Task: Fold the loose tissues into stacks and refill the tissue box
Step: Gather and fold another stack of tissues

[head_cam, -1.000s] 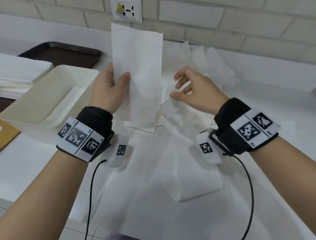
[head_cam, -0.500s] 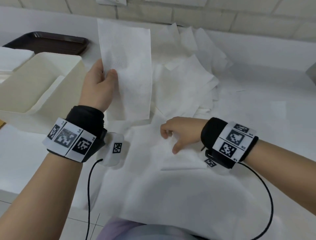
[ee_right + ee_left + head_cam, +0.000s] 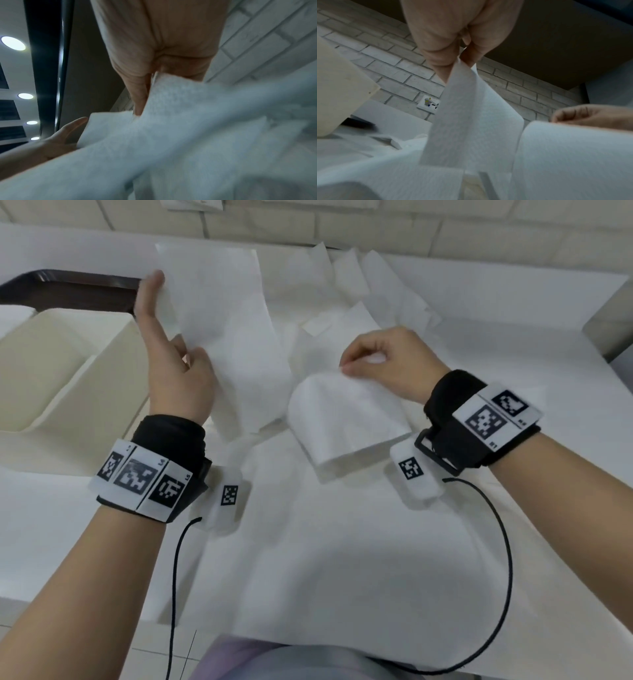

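Left hand [image 3: 174, 361] holds a folded tissue [image 3: 226, 337] upright above the bench [image 3: 513, 364], thumb against its near edge and fingers behind, just right of the open tissue box [image 3: 102, 364]. Right hand [image 3: 387, 361] pinches the top edge of a second tissue [image 3: 346, 419], which droops in a soft curl below the fingers over the loose pile [image 3: 342, 313]; the exact pinch is partly hidden. The sheets look feather-light, limp and easily torn or creased, so they are best held by an edge or corner with a light pinch.
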`<act>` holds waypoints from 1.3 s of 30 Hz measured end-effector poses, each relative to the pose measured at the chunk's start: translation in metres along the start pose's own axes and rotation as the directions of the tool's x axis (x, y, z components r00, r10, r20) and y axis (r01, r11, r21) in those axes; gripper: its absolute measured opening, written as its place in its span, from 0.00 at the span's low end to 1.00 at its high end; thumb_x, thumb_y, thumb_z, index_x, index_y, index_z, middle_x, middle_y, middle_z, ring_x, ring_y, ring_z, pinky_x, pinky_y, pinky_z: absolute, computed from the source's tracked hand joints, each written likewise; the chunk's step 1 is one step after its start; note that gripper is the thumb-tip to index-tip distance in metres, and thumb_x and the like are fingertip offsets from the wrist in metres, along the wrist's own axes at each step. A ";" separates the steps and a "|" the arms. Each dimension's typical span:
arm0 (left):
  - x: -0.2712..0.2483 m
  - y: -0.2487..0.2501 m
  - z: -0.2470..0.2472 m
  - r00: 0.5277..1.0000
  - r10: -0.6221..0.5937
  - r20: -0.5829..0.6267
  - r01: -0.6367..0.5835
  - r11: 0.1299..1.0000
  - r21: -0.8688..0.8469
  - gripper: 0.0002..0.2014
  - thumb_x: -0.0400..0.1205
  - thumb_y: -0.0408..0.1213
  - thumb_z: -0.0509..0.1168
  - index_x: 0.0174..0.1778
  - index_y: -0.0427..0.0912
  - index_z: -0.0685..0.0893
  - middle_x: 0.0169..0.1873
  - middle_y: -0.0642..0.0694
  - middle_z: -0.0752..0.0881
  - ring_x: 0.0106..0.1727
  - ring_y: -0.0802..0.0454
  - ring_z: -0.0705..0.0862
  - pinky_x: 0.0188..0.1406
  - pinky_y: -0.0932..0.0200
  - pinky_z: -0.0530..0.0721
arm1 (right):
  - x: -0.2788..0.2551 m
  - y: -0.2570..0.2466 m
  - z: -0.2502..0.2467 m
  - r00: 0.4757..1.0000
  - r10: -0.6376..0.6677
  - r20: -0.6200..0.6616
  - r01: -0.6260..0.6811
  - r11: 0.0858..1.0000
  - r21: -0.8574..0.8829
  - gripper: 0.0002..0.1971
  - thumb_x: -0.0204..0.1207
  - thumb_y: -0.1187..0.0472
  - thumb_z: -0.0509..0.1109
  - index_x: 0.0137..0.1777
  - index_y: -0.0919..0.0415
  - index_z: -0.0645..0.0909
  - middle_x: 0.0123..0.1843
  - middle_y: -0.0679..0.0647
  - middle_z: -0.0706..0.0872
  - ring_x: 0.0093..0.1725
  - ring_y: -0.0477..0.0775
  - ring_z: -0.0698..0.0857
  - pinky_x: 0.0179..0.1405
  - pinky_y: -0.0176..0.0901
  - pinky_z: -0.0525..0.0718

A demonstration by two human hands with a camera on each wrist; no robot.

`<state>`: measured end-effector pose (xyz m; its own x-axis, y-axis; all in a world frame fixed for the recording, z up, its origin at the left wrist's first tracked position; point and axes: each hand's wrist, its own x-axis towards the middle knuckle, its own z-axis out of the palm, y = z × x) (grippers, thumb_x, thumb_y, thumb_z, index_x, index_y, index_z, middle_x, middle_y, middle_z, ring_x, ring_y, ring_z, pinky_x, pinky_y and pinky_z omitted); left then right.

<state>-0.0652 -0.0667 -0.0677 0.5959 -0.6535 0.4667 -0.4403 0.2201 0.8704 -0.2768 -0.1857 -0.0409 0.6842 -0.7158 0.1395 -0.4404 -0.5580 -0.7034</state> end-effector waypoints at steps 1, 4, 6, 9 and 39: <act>0.003 -0.002 0.001 0.999 0.045 0.006 -0.045 0.999 0.006 0.38 0.71 0.19 0.48 0.75 0.55 0.57 0.77 0.48 0.64 0.55 0.48 0.83 0.45 0.55 0.81 | 0.001 -0.003 -0.006 0.999 -0.012 -0.040 0.012 1.000 0.010 0.02 0.75 0.63 0.71 0.42 0.55 0.83 0.38 0.37 0.82 0.38 0.27 0.79 0.47 0.15 0.71; 0.007 -0.002 0.009 0.997 0.076 0.032 -0.079 0.991 0.108 0.37 0.70 0.18 0.47 0.73 0.55 0.67 0.73 0.54 0.71 0.72 0.47 0.73 0.71 0.45 0.73 | 0.004 -0.010 -0.018 0.988 -0.044 -0.151 0.053 0.997 0.056 0.09 0.75 0.62 0.71 0.35 0.51 0.78 0.37 0.37 0.82 0.39 0.26 0.80 0.49 0.17 0.72; 0.008 0.001 0.015 0.996 0.066 0.059 -0.074 0.985 0.159 0.31 0.72 0.17 0.47 0.64 0.48 0.78 0.63 0.52 0.78 0.65 0.61 0.75 0.66 0.68 0.71 | 0.005 -0.013 -0.021 0.973 -0.050 -0.223 0.069 0.995 0.078 0.11 0.74 0.60 0.72 0.33 0.48 0.75 0.36 0.37 0.80 0.39 0.26 0.79 0.49 0.18 0.72; 0.007 0.007 0.025 0.995 -0.034 0.096 0.025 0.995 0.095 0.27 0.73 0.18 0.48 0.53 0.50 0.83 0.55 0.51 0.83 0.60 0.54 0.80 0.59 0.68 0.74 | 0.005 -0.016 -0.021 0.964 -0.026 -0.264 0.058 0.991 0.117 0.09 0.76 0.58 0.70 0.35 0.55 0.76 0.35 0.40 0.79 0.38 0.29 0.78 0.48 0.19 0.72; 0.015 0.033 0.070 0.980 -0.116 0.159 0.145 0.972 -0.186 0.17 0.81 0.48 0.62 0.27 0.47 0.73 0.30 0.49 0.72 0.34 0.54 0.71 0.36 0.59 0.70 | -0.044 0.024 -0.055 0.833 0.553 0.014 -0.529 0.803 -0.276 0.13 0.78 0.55 0.66 0.59 0.60 0.77 0.52 0.52 0.79 0.52 0.53 0.79 0.47 0.41 0.75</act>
<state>-0.1179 -0.1202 -0.0433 0.5286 -0.7815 0.3315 -0.2164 0.2536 0.9428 -0.3497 -0.1909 -0.0258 0.3344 -0.8990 -0.2829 -0.8757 -0.1855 -0.4457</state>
